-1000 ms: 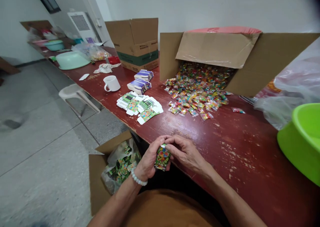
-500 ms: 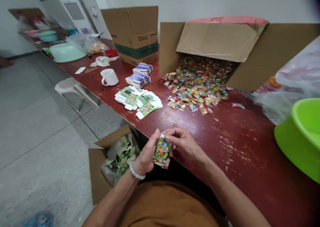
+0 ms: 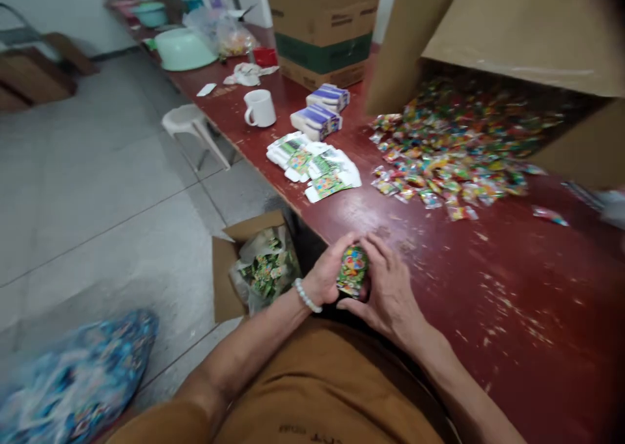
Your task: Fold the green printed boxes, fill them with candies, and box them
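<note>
A small printed green box (image 3: 352,271) with a colourful picture is upright in my left hand (image 3: 328,276), whose fingers wrap round its left side. Curved along the box's right side is my right hand (image 3: 390,286), fingertips at the top end and thumb near the bottom end. Beyond my hands, a fanned stack of flat unfolded green-and-white cartons (image 3: 328,170) lies on the red table (image 3: 439,288). To the right, many wrapped candies (image 3: 439,170) spill from a large cardboard box (image 3: 527,34). Below left, an open carton (image 3: 224,281) holds a plastic bag of filled green boxes (image 3: 266,268).
Purple-and-white carton stacks (image 3: 317,120), a white mug (image 3: 260,109) and a green-striped cardboard box (image 3: 325,53) stand farther back. A pale green basin (image 3: 184,50) is at the far left. On the floor are a stool (image 3: 188,120) and a bag of blue packets (image 3: 83,379).
The view has swung left and down, bringing the blue bag into sight. My right hand has left its pinch at the box's top flap and now spreads along the box's right side.
</note>
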Demonstrator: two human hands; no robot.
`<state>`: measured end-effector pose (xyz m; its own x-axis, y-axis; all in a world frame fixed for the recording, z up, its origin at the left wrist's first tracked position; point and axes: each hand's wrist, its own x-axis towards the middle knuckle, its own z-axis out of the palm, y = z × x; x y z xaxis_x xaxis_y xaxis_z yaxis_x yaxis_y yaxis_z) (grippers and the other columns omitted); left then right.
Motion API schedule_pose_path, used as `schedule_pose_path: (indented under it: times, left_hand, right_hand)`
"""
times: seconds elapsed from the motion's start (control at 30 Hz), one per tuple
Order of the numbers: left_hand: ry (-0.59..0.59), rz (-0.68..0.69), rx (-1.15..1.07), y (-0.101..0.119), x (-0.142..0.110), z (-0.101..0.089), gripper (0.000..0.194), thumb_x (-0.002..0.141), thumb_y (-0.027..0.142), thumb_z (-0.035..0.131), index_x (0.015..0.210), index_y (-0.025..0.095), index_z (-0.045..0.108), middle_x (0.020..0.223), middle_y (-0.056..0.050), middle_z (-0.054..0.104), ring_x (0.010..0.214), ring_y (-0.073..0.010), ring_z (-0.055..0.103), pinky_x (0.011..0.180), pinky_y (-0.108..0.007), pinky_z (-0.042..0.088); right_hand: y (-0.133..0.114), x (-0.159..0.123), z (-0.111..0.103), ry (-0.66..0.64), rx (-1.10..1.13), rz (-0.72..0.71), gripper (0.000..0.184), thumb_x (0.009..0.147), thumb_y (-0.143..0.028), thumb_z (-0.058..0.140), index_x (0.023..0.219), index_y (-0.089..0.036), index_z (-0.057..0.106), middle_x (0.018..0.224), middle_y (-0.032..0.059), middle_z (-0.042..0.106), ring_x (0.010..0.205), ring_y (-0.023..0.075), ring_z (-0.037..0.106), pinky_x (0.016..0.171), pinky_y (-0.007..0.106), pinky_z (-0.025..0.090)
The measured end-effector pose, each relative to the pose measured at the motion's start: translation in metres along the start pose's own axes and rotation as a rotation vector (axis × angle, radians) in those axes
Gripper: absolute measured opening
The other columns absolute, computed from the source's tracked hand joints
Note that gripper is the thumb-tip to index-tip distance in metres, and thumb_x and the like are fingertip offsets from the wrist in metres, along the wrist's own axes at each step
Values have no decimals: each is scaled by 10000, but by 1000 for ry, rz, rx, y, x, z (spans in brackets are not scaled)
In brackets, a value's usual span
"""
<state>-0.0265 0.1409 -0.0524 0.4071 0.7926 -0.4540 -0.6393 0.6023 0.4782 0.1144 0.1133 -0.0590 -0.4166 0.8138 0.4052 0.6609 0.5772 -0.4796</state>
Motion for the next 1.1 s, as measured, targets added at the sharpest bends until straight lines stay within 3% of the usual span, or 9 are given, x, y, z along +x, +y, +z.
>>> schedule_pose_path:
  times: [0.17, 0.3, 0.43, 0.6, 0.67, 0.77, 0.87, 0.97, 1.1]
  left_hand:
    - [46, 137, -18, -19, -4, -13, 445, 920, 526, 529, 1068, 136, 684, 885, -85, 738, 758, -186, 697, 719, -280, 535]
    - [107, 6, 59, -22, -19, -37, 548, 902, 618, 476, 1072, 131, 658, 726, -60, 687, 595, -174, 644, 567, -272, 504]
    - [492, 162, 575, -6, -45, -97, 600, 896, 683, 366, 1176, 200, 587, 684, -28, 642, 472, -175, 594, 465, -290, 477]
    - [785, 413, 837, 47, -55, -157, 620, 728, 457, 728, 1257, 233, 493, 1094, -97, 636, 969, -256, 632, 776, -354, 515]
    - [860, 639, 1133, 71, -35, -147, 576, 770, 399, 687, 1284, 212, 507, 1168, -110, 612, 1103, -276, 573, 939, -407, 458]
    - [741, 925, 1720, 100, 13, -103, 447, 910, 387, 537, 1318, 205, 551, 1257, -131, 601, 1189, -290, 519, 1051, -440, 364]
    - [805, 864, 2032, 118, 58, -64, 586, 918, 488, 520, 1388, 139, 508, 1300, -216, 572, 1167, -379, 500, 958, -495, 387]
    - [873, 743, 2002, 125, 79, -55, 602, 905, 544, 518, 1342, 130, 539, 1246, -229, 611, 1139, -407, 510, 915, -495, 389]
    - [806, 797, 1565, 127, 77, -62, 461, 821, 507, 652, 1155, 191, 620, 1140, -165, 664, 1106, -358, 544, 902, -424, 400]
  right_hand:
    - [-1, 2, 11, -22, -145, -102, 676, 777, -330, 681, 1383, -157, 435, 1250, 179, 607, 1110, 353, 553, 914, 520, 439]
    - [-9, 4, 23, -136, 85, -134, 742, 748, -428, 728, 1373, -163, 429, 1238, 176, 605, 1075, 332, 581, 908, 496, 478]
    - [1, 9, 17, -276, 296, 14, 880, 754, -542, 739, 1464, -232, 321, 1467, 174, 401, 1262, 338, 495, 983, 499, 476]
    - [55, 16, 4, -8, 301, 339, 474, 869, -447, 633, 1280, -233, 535, 1365, 150, 483, 973, 229, 634, 841, 422, 542]
    - [73, 20, 3, 62, 349, 482, 462, 851, -448, 640, 1228, -192, 569, 1132, 124, 617, 849, 210, 646, 774, 395, 541]
    - [84, 23, 2, 96, 512, 617, 517, 828, -470, 651, 1226, -151, 565, 875, 59, 668, 747, 190, 636, 735, 360, 528]
    - [79, 22, 2, 97, 515, 584, 429, 844, -437, 630, 1160, -148, 604, 875, 62, 682, 701, 169, 613, 701, 334, 517]
    - [77, 18, 3, 110, 437, 518, 337, 873, -380, 596, 1122, -156, 630, 906, 72, 685, 682, 162, 606, 672, 318, 511]
    - [85, 16, 8, 161, 419, 489, 294, 872, -356, 597, 1095, -171, 644, 946, 76, 684, 697, 165, 612, 677, 319, 512]
